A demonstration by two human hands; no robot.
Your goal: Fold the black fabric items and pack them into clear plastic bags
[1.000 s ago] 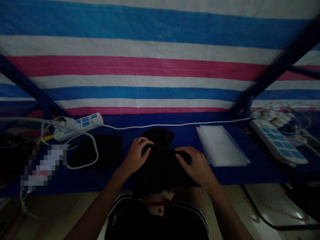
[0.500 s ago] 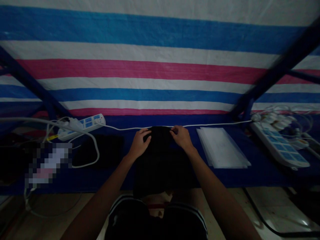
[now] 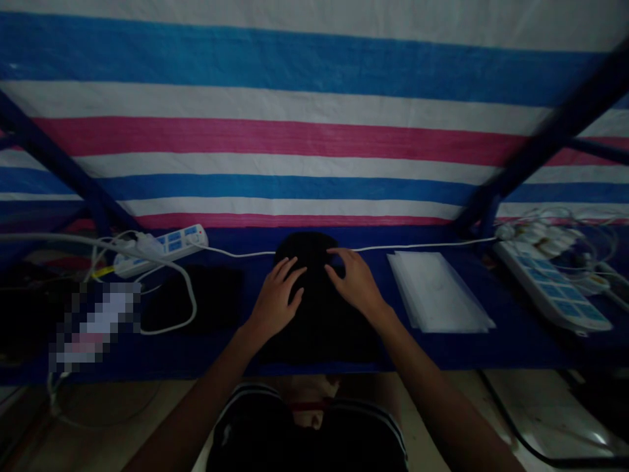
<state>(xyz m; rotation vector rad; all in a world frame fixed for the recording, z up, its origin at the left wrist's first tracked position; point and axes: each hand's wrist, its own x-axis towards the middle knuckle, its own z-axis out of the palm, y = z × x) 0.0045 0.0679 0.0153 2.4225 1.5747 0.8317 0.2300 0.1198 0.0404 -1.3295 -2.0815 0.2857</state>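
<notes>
Splayed fingers (image 3: 291,274) flat on black cloth (image 3: 319,318)

A striped tarp (image 3: 314,131) hangs behind the blue counter (image 3: 491,344). A power strip (image 3: 164,248) lies at the left, a stack of clear sheets (image 3: 437,292) to the right, and a second power strip (image 3: 553,290) beyond it.

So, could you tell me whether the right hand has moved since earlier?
Yes: the right hand slid away from the body, toward the white cable, across the black cloth.

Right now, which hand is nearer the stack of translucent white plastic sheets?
Right. The right hand rests on the black fabric, just left of the stack; the left hand lies farther left.
</notes>
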